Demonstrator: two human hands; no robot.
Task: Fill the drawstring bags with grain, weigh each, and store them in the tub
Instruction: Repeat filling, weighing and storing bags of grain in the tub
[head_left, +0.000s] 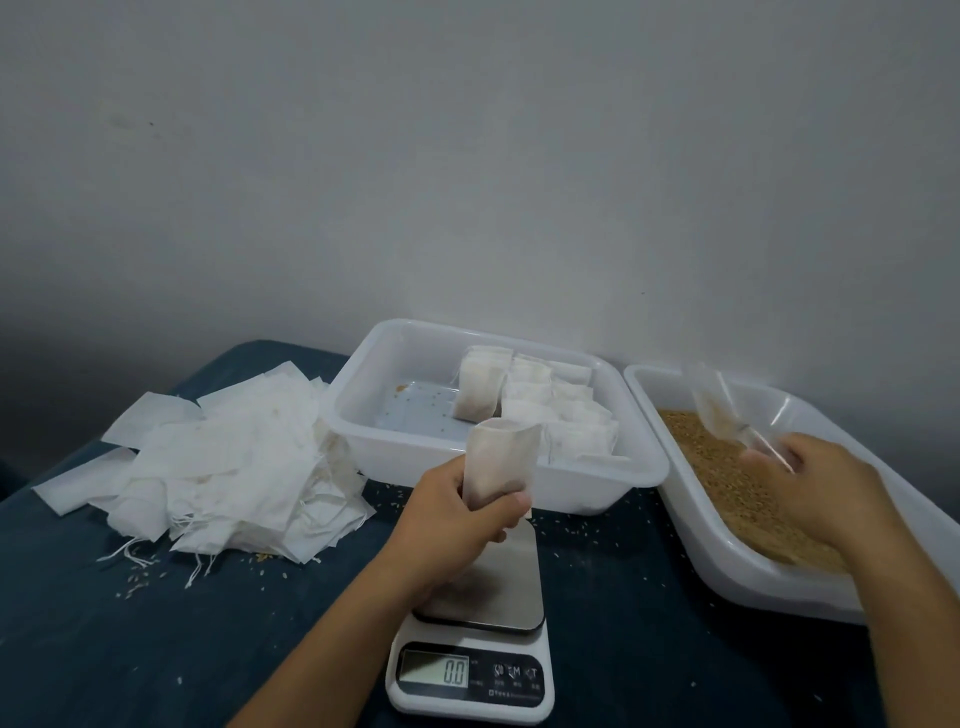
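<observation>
Dark blue table (623, 597) carries a scale (475, 670), above which the left hand (457, 525) grips an open bag (501, 460), while the right hand (821, 491) beyond, over the grain (727, 483), pinches a blurred clear scoop (719, 410), so filling seems underway and tipping grain in comes next.

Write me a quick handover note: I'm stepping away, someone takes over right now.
Left hand holds an open bag upright above the scale, which reads 0.0.
Right hand holds a clear scoop, blurred, over the grain tray.
Done: several filled bags sit in the right part of the tub.
Left: fill this bag, weigh it, store it; then the pile of empty bags on the left.
</observation>
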